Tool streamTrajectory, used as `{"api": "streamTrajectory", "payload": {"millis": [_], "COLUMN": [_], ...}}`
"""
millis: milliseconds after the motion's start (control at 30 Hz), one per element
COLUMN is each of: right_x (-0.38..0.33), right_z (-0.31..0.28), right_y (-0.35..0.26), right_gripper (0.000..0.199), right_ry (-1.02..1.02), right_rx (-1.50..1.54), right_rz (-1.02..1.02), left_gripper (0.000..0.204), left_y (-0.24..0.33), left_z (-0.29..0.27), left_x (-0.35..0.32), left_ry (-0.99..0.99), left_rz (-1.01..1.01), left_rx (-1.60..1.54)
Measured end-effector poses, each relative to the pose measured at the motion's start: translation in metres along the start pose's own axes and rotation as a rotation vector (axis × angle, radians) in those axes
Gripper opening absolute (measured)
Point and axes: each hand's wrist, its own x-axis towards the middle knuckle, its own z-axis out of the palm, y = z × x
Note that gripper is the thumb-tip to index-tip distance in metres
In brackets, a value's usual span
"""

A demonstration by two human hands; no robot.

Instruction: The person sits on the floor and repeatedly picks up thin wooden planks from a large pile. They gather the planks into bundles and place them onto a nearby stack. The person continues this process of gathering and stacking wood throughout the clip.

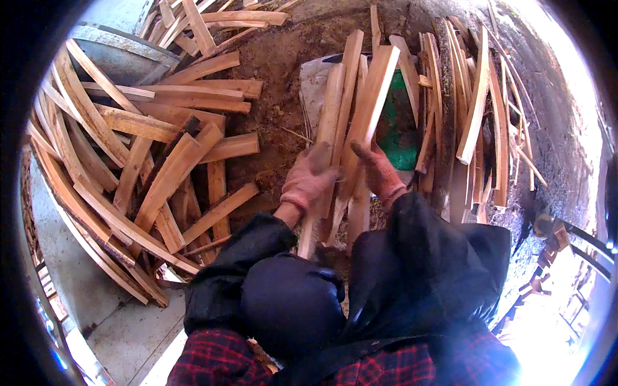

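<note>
Between my two hands stand several long, rough-sawn wooden strips, side by side and pointing away from me. My left hand, in a reddish work glove, is closed against the left strip, its thumb reaching across the wood. On the other side my right hand, gloved alike, presses on a wider pale strip, thumb on its near face. Another strip is wedged between these two. My palms hide part of the bundle, and the fingers of both hands are partly out of sight.
A heap of loose wooden strips lies at the left, over brown soil. More strips lie lengthwise at the right. Beneath the bundle are a whitish sack and a green sheet. Pale slabs border the lower left.
</note>
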Motion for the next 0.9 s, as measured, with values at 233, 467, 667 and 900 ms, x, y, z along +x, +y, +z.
{"api": "streamTrajectory", "payload": {"millis": [233,467,667,900], "right_x": [0.016,0.044,0.040,0.036], "right_z": [0.013,0.002,0.064,0.059], "right_y": [0.017,-0.014,-0.045,-0.012], "right_gripper": [0.039,0.056,0.084,0.100], "right_ry": [0.081,0.245,0.164,0.380], "right_rx": [-0.660,-0.200,-0.608,-1.027], "right_rz": [-0.180,-0.145,-0.276,-0.250], "left_gripper": [0.055,0.064,0.074,0.087], "left_y": [-0.053,0.020,-0.018,-0.033], "left_z": [-0.007,-0.004,0.004,-0.109], "left_x": [0.025,0.030,0.071,0.002], "left_ry": [-0.213,0.151,0.085,0.443], "left_rz": [-0.273,0.042,0.087,0.158], "left_rx": [-0.510,-0.374,-0.083,0.470]}}
